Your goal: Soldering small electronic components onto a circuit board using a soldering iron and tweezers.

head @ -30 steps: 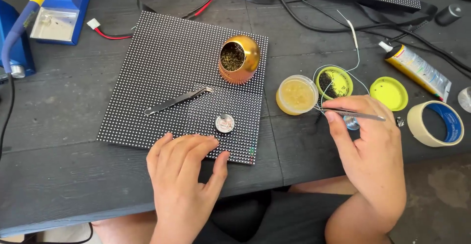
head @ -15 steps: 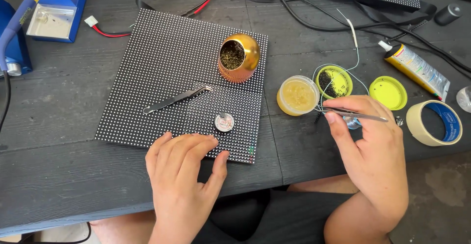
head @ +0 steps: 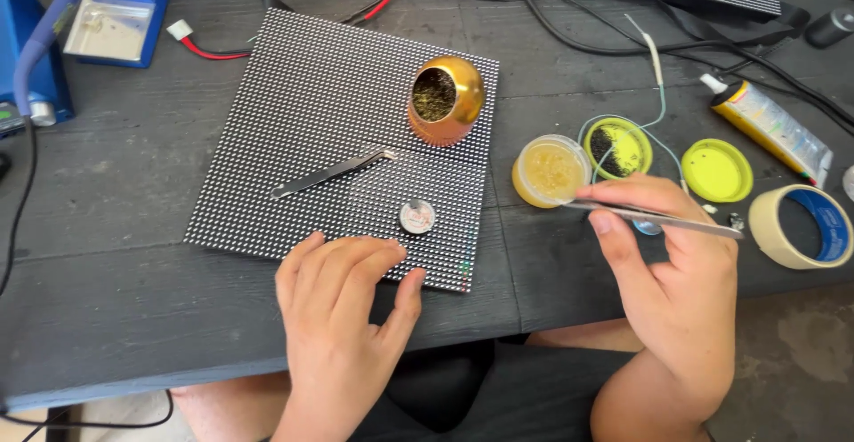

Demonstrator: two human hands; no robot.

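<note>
Right hand (head: 680, 273) is pinching tweezers (head: 658, 220), long axis pointing left at the jar (head: 550, 171); left hand (head: 342, 295) is lying flat, fingers spread, on the panel (head: 302, 122).

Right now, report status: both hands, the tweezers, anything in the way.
Left hand flat on dotted panel. Right hand pinching tweezers, tips at amber jar. Spare tweezers on panel, nothing blocking.
</note>
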